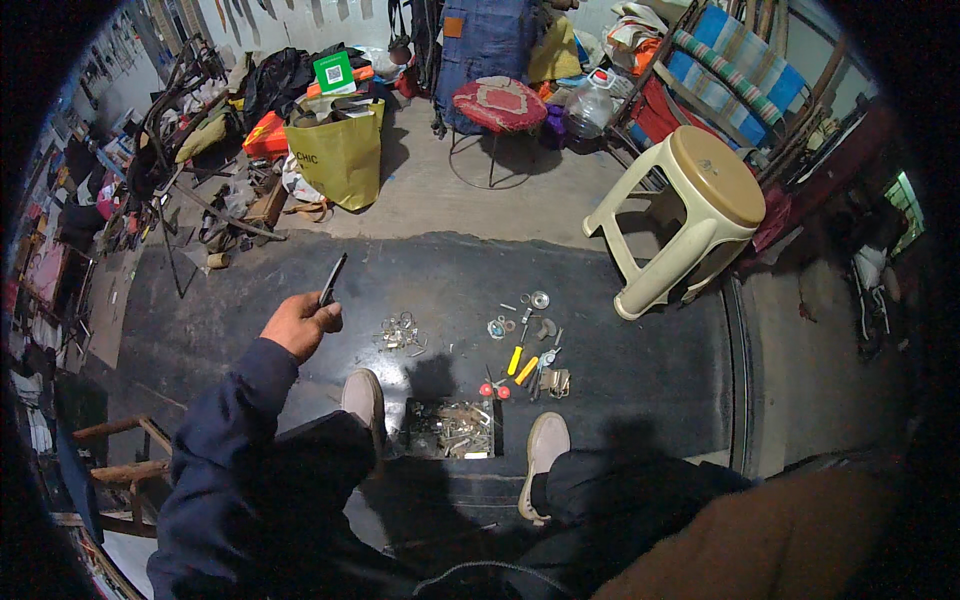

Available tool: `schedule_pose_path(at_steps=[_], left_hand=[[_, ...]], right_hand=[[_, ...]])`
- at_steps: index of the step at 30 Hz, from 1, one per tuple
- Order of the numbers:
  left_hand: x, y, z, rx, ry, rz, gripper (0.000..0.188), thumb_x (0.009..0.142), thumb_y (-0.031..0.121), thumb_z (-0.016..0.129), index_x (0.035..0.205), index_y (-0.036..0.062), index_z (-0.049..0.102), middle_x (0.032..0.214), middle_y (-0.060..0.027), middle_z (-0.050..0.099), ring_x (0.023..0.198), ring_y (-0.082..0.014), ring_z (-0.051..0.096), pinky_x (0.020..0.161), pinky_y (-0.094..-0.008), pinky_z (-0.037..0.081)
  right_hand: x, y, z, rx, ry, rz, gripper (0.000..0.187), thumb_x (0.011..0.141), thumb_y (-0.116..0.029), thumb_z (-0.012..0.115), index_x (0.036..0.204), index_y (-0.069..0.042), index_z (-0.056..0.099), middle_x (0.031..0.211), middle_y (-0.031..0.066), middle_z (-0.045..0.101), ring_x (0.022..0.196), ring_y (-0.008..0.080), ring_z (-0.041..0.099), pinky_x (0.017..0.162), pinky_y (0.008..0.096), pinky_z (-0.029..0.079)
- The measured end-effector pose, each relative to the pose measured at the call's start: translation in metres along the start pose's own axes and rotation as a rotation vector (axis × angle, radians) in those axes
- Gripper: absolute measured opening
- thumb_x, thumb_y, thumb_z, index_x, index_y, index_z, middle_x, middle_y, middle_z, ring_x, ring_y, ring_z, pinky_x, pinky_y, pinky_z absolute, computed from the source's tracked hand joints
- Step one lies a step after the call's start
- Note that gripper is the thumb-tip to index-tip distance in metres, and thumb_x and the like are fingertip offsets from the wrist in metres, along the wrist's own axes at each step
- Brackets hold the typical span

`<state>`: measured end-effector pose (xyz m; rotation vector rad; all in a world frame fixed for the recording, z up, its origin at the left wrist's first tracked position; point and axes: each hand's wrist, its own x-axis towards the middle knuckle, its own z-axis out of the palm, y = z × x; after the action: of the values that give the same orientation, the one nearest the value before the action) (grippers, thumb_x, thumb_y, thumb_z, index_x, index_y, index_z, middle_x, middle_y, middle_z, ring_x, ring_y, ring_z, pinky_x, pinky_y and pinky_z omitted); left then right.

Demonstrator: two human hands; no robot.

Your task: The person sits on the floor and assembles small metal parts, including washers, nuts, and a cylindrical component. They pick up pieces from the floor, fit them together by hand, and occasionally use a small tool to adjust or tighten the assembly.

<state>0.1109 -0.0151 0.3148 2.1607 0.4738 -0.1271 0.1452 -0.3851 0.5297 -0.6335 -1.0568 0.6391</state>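
Note:
My left hand is raised above the left side of a black mat, its fingers closed. A slim, dark metal piece sticks up from between thumb and fingers; its exact kind is unclear. Below and right of that hand lies a loose pile of small metal parts. Between my shoes sits an open box of mixed metal pieces. Just past the box are yellow-handled tools, a red-ended item and small round metal parts. My right hand is out of view.
A cream plastic stool stands at the right, with a red-topped round stool further back. At the far left are a yellow bag and heaped clutter. My shoes flank the box. A wooden frame stands near left.

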Motion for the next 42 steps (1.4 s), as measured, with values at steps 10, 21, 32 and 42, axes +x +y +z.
schedule_pose_path(at_steps=[10,21,32,42], left_hand=[[-0.004,0.01,-0.001,0.034,0.018,-0.026,0.031,0.1,0.027,0.058,0.091,-0.0023,0.064,0.081,-0.0096,0.068,0.078,-0.0199,0.063,0.077,-0.0353,0.049],[-0.003,0.01,-0.001,0.059,0.0,-0.032,0.031,0.1,0.027,0.058,0.092,-0.0019,0.065,0.081,-0.0101,0.069,0.078,-0.0211,0.063,0.078,-0.0359,0.049],[-0.003,0.01,-0.003,0.056,0.02,-0.022,0.033,0.1,0.028,0.059,0.093,-0.0027,0.065,0.082,-0.01,0.07,0.079,-0.0194,0.064,0.079,-0.0352,0.05],[0.002,0.004,-0.004,0.048,-0.017,-0.017,0.032,0.1,0.027,0.059,0.092,-0.003,0.065,0.083,-0.0084,0.07,0.081,-0.0168,0.064,0.08,-0.0332,0.05]], right_hand=[[0.003,0.001,0.001,0.031,-0.008,0.008,0.023,0.098,-0.021,0.059,0.085,-0.001,0.062,0.081,0.0094,0.066,0.069,0.0178,0.063,0.063,0.0306,0.052],[0.004,0.001,0.004,0.039,-0.012,0.037,0.023,0.099,-0.02,0.058,0.086,-0.001,0.061,0.081,0.0095,0.066,0.069,0.0178,0.063,0.063,0.0305,0.052],[0.006,0.002,0.008,0.068,-0.022,0.066,0.023,0.099,-0.019,0.057,0.087,-0.001,0.061,0.081,0.0095,0.066,0.069,0.0179,0.064,0.063,0.0304,0.053],[0.01,0.0,0.008,0.1,-0.044,0.135,0.022,0.1,-0.019,0.056,0.088,-0.001,0.06,0.081,0.0095,0.066,0.07,0.0179,0.064,0.064,0.0304,0.053]])
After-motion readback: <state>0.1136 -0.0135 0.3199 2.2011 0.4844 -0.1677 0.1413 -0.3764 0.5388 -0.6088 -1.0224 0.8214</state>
